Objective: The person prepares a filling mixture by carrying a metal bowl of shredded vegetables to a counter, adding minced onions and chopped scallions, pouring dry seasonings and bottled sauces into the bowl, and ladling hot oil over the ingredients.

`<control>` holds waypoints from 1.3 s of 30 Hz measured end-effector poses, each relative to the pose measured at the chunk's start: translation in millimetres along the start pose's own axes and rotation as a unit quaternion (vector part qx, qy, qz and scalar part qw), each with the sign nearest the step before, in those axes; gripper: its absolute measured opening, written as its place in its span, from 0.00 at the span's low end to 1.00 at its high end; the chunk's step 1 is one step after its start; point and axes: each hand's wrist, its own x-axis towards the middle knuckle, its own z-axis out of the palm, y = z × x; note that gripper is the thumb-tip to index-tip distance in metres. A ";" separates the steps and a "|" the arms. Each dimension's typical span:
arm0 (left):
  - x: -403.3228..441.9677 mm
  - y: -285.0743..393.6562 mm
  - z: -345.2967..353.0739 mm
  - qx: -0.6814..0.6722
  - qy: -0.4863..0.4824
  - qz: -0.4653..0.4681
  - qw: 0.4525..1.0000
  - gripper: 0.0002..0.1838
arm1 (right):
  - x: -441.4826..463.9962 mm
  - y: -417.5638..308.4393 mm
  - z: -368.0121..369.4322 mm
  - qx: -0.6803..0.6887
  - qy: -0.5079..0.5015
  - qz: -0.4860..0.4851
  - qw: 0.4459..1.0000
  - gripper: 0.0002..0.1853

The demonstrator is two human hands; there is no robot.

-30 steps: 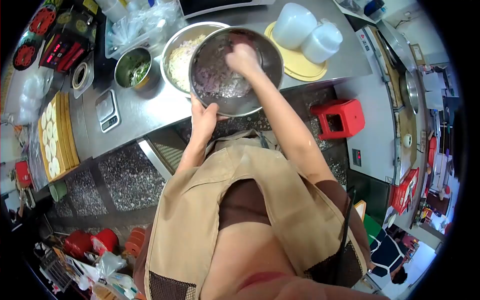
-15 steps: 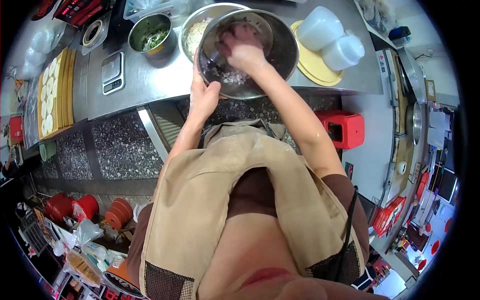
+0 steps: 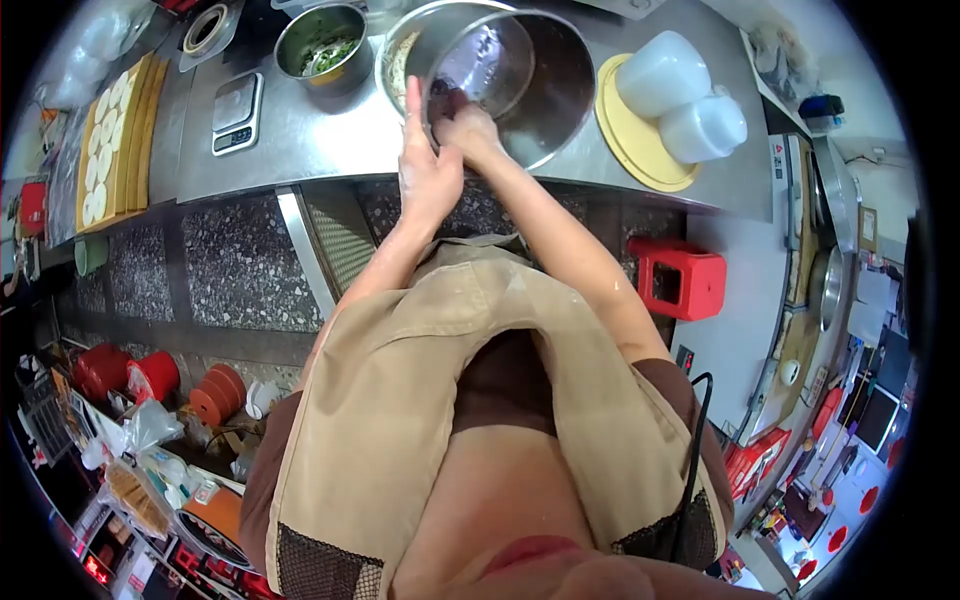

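Observation:
A large metal mixing bowl (image 3: 560, 95) is tilted at the counter's edge, much of its shiny inner wall bare. My left hand (image 3: 428, 180) holds its near left side, fingers stretched up along the outside and thumb by the rim. My right hand (image 3: 468, 130) is inside, low against the left wall, its fingers bent together around something dark and partly hidden. Behind it, a second metal bowl (image 3: 387, 75) with pale shredded food is partly covered by the tilted bowl. Farther left stands a smaller metal bowl (image 3: 290, 68) with chopped greens (image 3: 328, 55).
A digital scale (image 3: 236, 115) sits left on the steel counter (image 3: 320, 150). Wooden trays of round white dough pieces (image 3: 105, 150) lie at far left. Two translucent containers (image 3: 665, 75) stand on a yellow round board (image 3: 625, 140) to the right. Below is a red stool (image 3: 690, 282).
My right hand has moved from the middle of the large bowl down to its near left wall. The pale chopped bits seen there no longer show. My left fingers have straightened along the outside.

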 end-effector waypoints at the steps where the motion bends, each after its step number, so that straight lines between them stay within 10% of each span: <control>1: -2.3 4.2 -0.6 0.030 -0.005 0.005 1.000 0.42 | 0.3 -5.2 2.0 0.047 -0.028 -0.006 0.998 0.29; 5: -10.8 0.5 -6.9 0.093 0.002 -0.013 0.996 0.42 | -2.1 -19.3 5.8 0.338 -0.099 0.063 0.934 0.20; 7: -11.6 -8.8 -11.9 0.065 0.013 -0.012 0.998 0.43 | 16.2 -16.4 22.3 0.671 -0.232 0.164 0.685 0.11; 10: -19.0 5.3 -15.5 -0.079 0.052 -0.204 0.974 0.41 | 15.6 -25.3 9.5 0.737 -0.318 0.179 0.568 0.10; 20: -14.2 0.9 -56.5 -0.149 0.225 -0.190 0.944 0.33 | 64.1 -58.2 -63.5 0.756 -0.412 0.060 0.504 0.14; 25: -12.3 1.7 -78.7 -0.158 0.274 -0.194 0.929 0.31 | 102.3 -41.4 -107.2 0.632 -0.157 -0.086 0.754 0.12; 28: -14.4 9.0 -73.0 -0.166 0.297 -0.180 0.923 0.30 | 121.3 7.3 -94.1 0.140 0.019 -0.167 0.976 0.16; 30: -30.0 15.4 -64.1 -0.174 0.306 -0.169 0.921 0.30 | 131.0 47.6 -88.9 -0.042 0.029 -0.202 0.978 0.17; 37: -31.6 13.2 -59.2 -0.191 0.303 -0.190 0.914 0.31 | 104.6 28.6 -116.5 0.279 0.008 -0.090 0.956 0.15; 39: -24.1 9.4 -58.3 -0.219 0.298 -0.182 0.911 0.32 | 100.5 32.2 -95.9 -0.134 0.015 -0.180 0.974 0.13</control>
